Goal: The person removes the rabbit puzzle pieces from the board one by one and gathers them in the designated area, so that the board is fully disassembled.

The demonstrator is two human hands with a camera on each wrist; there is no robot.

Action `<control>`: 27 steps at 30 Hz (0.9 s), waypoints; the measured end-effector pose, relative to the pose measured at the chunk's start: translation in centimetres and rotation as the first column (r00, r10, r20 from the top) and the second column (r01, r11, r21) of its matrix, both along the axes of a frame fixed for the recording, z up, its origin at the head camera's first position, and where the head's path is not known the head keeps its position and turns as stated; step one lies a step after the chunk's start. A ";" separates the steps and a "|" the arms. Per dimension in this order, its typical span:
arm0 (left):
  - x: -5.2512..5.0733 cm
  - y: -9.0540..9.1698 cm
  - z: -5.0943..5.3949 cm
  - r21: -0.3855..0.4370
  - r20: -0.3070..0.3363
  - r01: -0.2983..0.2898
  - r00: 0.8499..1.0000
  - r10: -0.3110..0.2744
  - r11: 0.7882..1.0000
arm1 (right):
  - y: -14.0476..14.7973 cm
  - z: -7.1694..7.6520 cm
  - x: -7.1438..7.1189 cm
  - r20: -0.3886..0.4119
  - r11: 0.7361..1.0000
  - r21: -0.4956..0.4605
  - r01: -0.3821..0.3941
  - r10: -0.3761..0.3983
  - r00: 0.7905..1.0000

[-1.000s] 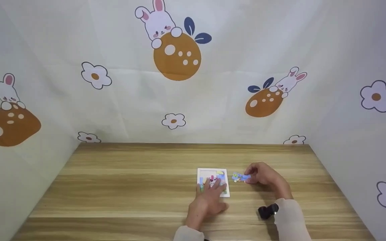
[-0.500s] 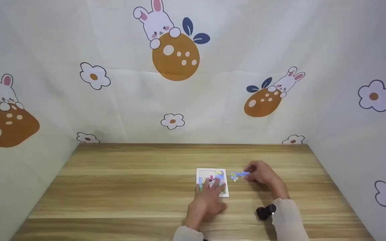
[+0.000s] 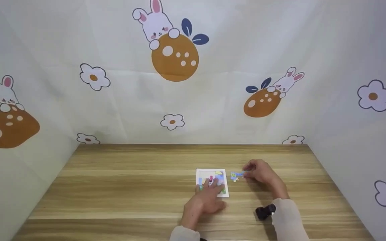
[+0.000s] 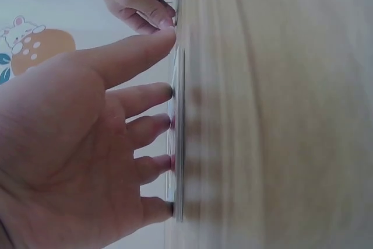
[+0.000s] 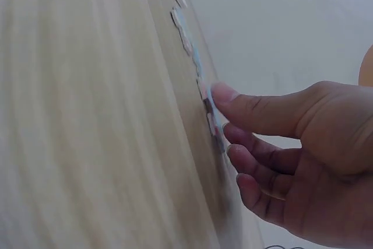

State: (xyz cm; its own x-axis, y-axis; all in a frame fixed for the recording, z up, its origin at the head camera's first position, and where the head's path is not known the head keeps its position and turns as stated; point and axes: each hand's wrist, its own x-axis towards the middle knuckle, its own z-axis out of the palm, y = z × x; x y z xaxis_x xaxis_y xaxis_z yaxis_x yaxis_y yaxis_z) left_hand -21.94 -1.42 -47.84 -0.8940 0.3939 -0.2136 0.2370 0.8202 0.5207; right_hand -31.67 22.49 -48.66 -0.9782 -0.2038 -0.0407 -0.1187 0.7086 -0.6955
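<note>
A small white-framed jigsaw puzzle [image 3: 227,187] with a cartoon picture lies on the table. My left hand [image 3: 204,200] rests on it with fingers spread, and in the left wrist view its fingertips press on the thin board [image 4: 180,144]. Just right of the frame are loose blue and green puzzle pieces [image 3: 234,176]. My right hand [image 3: 261,173] is at their right end and pinches one piece between thumb and fingers. In the right wrist view the pieces [image 5: 182,30] lie flat in a line, with the thumb on the nearer one [image 5: 211,122]. Part of the puzzle picture is hidden under my left hand.
The wood-grain table [image 3: 122,190] reaches back to a pale curtain [image 3: 213,87] printed with rabbits, oranges and flowers, which also hangs at both sides. A black device [image 3: 265,212] is worn at the right wrist, just above the table.
My right hand has shifted slightly away and to the left at the loose pieces, and a piece there has turned a little. The left hand stays on the puzzle.
</note>
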 end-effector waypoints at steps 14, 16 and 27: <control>-0.3 -0.8 -0.7 0.044 0.013 0.035 0.999 -0.036 0.998 | -4.8 0.3 0.1 -0.066 0.984 -0.146 -0.107 0.098 0.993; -0.2 -0.8 -0.7 0.026 -0.002 0.047 0.999 -0.047 0.999 | -5.3 0.1 0.0 -0.081 0.980 -0.153 -0.126 0.114 0.990; -0.3 -1.2 -0.5 0.033 -0.011 0.081 0.997 -0.081 0.996 | -6.8 -0.2 0.3 -0.056 0.981 -0.090 -0.170 0.166 0.985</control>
